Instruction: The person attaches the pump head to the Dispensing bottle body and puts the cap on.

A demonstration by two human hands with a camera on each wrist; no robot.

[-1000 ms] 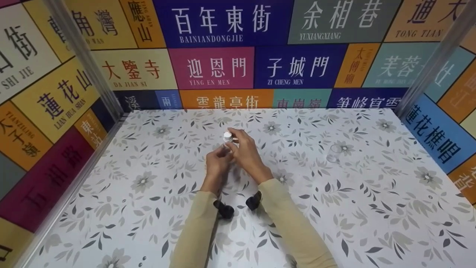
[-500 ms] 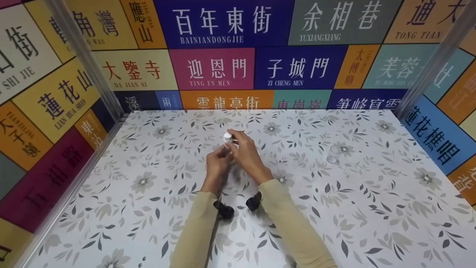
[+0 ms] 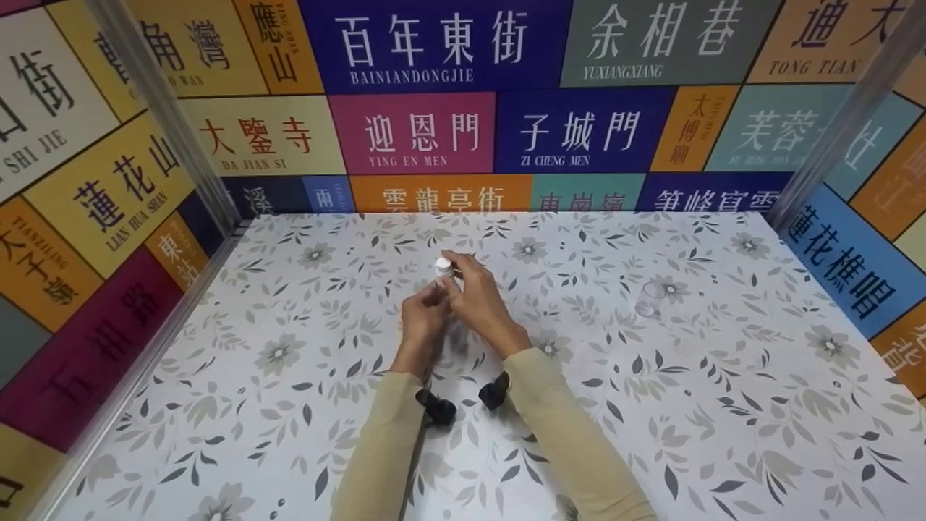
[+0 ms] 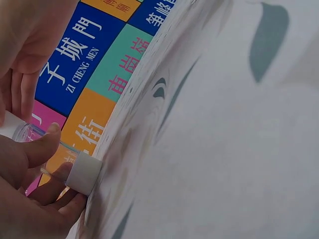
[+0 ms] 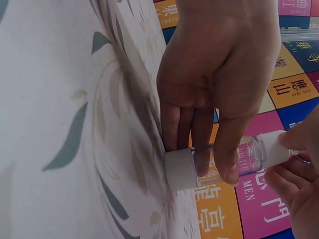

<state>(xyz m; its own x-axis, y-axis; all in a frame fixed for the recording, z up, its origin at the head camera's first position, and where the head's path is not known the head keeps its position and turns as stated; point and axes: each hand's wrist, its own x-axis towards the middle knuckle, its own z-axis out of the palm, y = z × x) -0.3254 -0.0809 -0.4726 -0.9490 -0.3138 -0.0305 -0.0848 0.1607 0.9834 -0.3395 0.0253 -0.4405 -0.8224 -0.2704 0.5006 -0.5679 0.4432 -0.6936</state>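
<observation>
Holding clear bottle (image 5: 250,155) upright, white base (image 5: 180,170), left hand (image 3: 422,320) round it, right hand (image 3: 477,295) pinching white cap (image 5: 273,149)

In the head view, my left hand (image 3: 422,320) and right hand (image 3: 479,297) hide most of the bottle (image 5: 249,155). Toward four o'clock, the right wrist view crops the latter hand.
</observation>
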